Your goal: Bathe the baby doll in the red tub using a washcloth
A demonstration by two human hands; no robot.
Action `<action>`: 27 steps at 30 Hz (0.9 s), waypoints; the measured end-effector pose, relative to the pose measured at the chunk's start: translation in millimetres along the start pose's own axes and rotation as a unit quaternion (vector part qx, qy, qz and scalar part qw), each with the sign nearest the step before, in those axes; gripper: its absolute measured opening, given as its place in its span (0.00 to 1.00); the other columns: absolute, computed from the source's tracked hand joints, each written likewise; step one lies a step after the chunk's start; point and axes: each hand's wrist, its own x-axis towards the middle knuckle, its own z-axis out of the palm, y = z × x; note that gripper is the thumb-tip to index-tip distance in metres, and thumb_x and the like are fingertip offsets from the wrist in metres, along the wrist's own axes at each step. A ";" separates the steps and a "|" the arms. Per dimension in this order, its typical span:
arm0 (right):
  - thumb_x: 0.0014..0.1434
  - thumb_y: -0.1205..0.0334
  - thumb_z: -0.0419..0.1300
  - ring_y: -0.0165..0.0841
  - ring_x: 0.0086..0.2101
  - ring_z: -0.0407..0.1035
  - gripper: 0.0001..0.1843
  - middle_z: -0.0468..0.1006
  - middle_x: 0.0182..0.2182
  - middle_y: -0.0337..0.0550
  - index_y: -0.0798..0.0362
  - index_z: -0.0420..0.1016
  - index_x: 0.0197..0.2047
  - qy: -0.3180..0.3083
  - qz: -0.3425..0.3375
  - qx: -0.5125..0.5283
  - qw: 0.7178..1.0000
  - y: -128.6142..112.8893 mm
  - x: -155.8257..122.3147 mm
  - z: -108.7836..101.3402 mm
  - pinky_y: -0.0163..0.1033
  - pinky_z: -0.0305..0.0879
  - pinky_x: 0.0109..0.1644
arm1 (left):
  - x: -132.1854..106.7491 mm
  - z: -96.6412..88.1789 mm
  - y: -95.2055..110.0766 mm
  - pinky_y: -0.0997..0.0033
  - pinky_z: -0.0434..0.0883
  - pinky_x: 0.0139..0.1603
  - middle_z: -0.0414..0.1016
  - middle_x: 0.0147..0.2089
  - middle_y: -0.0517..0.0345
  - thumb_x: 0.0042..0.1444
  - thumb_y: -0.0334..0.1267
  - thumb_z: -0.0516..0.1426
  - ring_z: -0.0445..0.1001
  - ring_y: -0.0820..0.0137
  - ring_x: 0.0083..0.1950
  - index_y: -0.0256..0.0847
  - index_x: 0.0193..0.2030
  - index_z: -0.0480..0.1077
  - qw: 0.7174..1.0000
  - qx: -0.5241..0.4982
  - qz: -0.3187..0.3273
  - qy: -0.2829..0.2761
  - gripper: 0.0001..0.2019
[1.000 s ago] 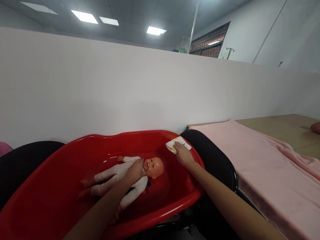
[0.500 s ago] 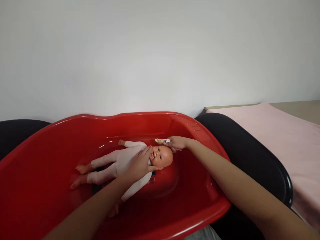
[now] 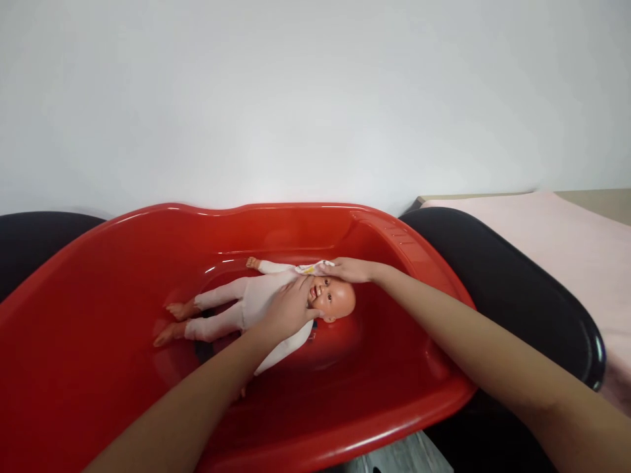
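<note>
A baby doll in white clothes lies on its back inside a red plastic tub, head to the right. My left hand lies on the doll's chest and chin, fingers curved around it. My right hand pinches a small white and yellow cloth and holds it against the far side of the doll's head.
The tub rests across two black chairs, one to the right and one to the left. A pink blanket covers a table at the right. A white partition wall runs right behind the tub.
My right hand took the cloth from the tub's rim down to the doll's head. My left hand stayed on the doll's chest. The view tilted down and closer.
</note>
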 end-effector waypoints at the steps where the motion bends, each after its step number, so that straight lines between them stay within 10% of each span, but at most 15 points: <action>1: 0.66 0.28 0.47 0.41 0.47 0.75 0.40 0.82 0.49 0.50 0.52 0.81 0.56 0.000 0.028 -0.013 1.000 4.8 -1.2 -3.5 0.40 0.68 0.54 | -0.1 -1.2 1.2 0.56 0.69 0.60 0.73 0.60 0.51 0.56 0.44 0.63 0.71 0.52 0.62 0.48 0.55 0.64 1.000 0.001 -0.007 -0.006 0.22; 6: 0.62 0.24 0.48 0.40 0.34 0.75 0.45 0.83 0.34 0.51 0.55 0.81 0.56 0.000 0.110 -0.030 0.993 11.6 -3.8 -7.0 0.42 0.71 0.46 | 0.8 -5.4 3.7 0.57 0.69 0.60 0.75 0.58 0.51 0.54 0.44 0.65 0.72 0.51 0.61 0.48 0.52 0.65 0.999 -0.005 -0.024 -0.022 0.20; 17: 0.68 0.31 0.45 0.45 0.62 0.66 0.37 0.74 0.62 0.44 0.47 0.77 0.62 0.023 0.016 -0.025 0.999 -1.3 -9.0 -5.2 0.47 0.55 0.70 | 0.5 -3.9 -0.5 0.58 0.70 0.55 0.75 0.57 0.55 0.54 0.45 0.64 0.73 0.54 0.58 0.49 0.55 0.66 1.000 -0.008 -0.017 -0.014 0.22; 27: 0.65 0.26 0.42 0.46 0.55 0.72 0.44 0.80 0.54 0.49 0.52 0.83 0.53 0.009 0.026 -0.002 1.000 -3.8 -9.0 -4.1 0.46 0.62 0.65 | 0.4 -3.0 -1.8 0.59 0.69 0.58 0.74 0.58 0.52 0.56 0.42 0.64 0.72 0.55 0.59 0.46 0.56 0.64 1.000 -0.006 0.000 -0.009 0.23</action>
